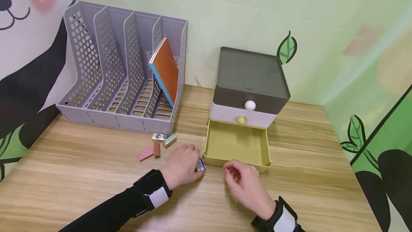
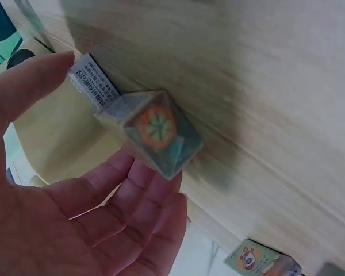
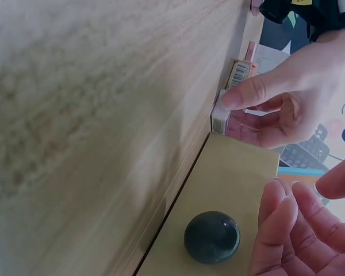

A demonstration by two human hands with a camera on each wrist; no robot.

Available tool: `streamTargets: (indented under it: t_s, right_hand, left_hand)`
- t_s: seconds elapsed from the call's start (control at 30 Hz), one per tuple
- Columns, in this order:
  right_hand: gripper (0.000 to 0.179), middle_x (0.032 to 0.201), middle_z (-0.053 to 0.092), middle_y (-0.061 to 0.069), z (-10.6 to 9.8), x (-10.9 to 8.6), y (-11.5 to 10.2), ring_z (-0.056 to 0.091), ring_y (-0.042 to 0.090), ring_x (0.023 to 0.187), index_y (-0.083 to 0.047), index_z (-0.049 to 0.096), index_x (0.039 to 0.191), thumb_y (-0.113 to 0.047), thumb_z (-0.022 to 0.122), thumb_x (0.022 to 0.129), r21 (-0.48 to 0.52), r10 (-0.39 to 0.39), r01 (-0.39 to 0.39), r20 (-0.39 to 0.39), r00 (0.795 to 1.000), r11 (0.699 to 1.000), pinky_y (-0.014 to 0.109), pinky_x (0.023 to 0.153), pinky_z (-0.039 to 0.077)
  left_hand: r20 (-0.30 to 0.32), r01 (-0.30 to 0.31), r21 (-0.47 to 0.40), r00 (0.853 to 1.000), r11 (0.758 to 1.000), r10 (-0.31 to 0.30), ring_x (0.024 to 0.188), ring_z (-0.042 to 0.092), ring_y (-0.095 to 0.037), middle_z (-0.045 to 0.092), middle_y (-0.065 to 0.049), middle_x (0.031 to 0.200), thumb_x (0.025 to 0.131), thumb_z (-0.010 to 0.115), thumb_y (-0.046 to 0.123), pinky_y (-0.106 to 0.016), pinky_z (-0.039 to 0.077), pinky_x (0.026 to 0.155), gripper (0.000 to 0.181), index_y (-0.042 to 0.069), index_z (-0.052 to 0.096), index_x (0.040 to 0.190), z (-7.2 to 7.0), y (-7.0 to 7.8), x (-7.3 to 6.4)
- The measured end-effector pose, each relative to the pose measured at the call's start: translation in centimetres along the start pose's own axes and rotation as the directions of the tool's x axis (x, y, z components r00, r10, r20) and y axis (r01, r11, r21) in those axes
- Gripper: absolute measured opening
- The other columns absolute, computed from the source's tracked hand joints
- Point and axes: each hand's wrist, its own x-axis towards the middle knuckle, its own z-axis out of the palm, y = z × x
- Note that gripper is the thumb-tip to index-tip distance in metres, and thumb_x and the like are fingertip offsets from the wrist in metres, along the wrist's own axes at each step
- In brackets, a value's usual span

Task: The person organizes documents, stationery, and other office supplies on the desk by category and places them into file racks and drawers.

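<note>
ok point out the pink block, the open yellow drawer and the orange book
Pink block (image 1: 146, 154): head view, middle of its top face
Open yellow drawer (image 1: 236, 146): head view, bare floor inside
Orange book (image 1: 167, 71): head view, middle of its orange cover

Pale green wall (image 1: 244, 13) — wood-grain tabletop (image 1: 80, 160)

The head view looks forward and down across the table (image 1: 305, 178) from the near side. Both wrist views look closely, tilted, sharing left hand (image 3: 287, 95) and drawer (image 3: 238, 167); the right faces left.
</note>
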Motion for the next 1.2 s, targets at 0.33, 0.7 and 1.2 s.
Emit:
streamTargets:
  t_s: [0.33,0.7,1.2]
  right_hand:
    - [0.011,0.075,0.062,-0.011,-0.2,0.3,0.4,0.056,0.002,0.067,-0.004,0.071,0.089,0.001,0.062,0.086,0.052,0.051,-0.051,-0.004,0.999,0.997,0.022,0.057,0.05]
    - [0.01,0.082,0.066,0.006,-1.1,2.0,-0.7,0.059,0.01,0.072,0.0,0.069,0.096,-0.002,0.063,0.088,0.222,0.177,-0.179,0.029,0.984,0.958,0.024,0.061,0.051]
    - [0.038,0.102,0.064,0.029,-0.7,5.4,-1.5,0.065,0.039,0.088,-0.001,0.055,0.127,-0.014,0.064,0.093,0.478,0.297,-0.332,0.148,0.943,0.813,0.05,0.082,0.055]
  left_hand:
    - [-0.044,-0.012,-0.111,0.999,0.994,0.008,0.074,0.054,-0.019,0.057,-0.003,0.081,0.066,0.084,0.038,-0.034,0.048,0.065,0.044,0.006,0.063,0.088,-1.0,-1.1,-0.5]
    - [-0.24,-0.138,-0.142,0.965,0.98,0.101,0.098,0.064,-0.026,0.067,-0.009,0.109,0.07,0.083,0.04,-0.039,0.054,0.086,0.061,0.002,0.067,0.115,-4.1,-1.9,-0.9]
    - [-0.328,-0.236,-0.186,0.93,0.954,0.166,0.117,0.06,-0.029,0.064,-0.011,0.128,0.073,0.082,0.036,-0.042,0.05,0.097,0.07,0.004,0.061,0.131,-4.8,-1.1,0.6]
